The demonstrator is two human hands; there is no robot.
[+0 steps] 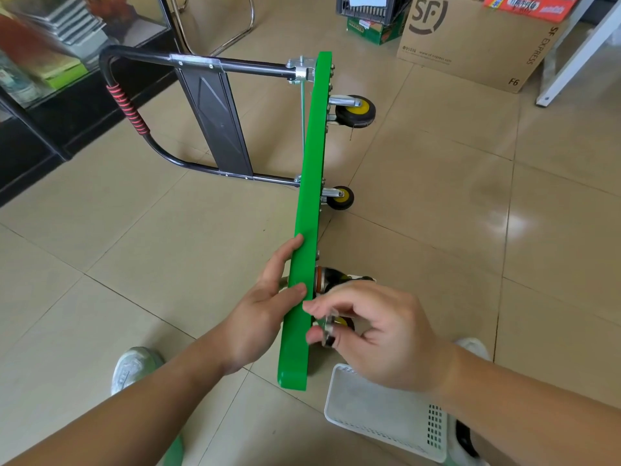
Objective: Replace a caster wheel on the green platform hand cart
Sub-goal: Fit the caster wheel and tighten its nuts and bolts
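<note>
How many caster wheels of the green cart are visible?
3: at the far end an upper wheel and a lower wheel; a near wheel partly behind the right hand. A fourth may be hidden.

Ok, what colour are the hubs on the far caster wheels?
Yellow on both far caster wheels; the head view shows it best.

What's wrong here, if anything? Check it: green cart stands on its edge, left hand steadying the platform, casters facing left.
The casters face right, away from the handle, not left; the head view shows it. The rest holds: the green cart stands on its edge, with the left hand steadying the platform.
</note>
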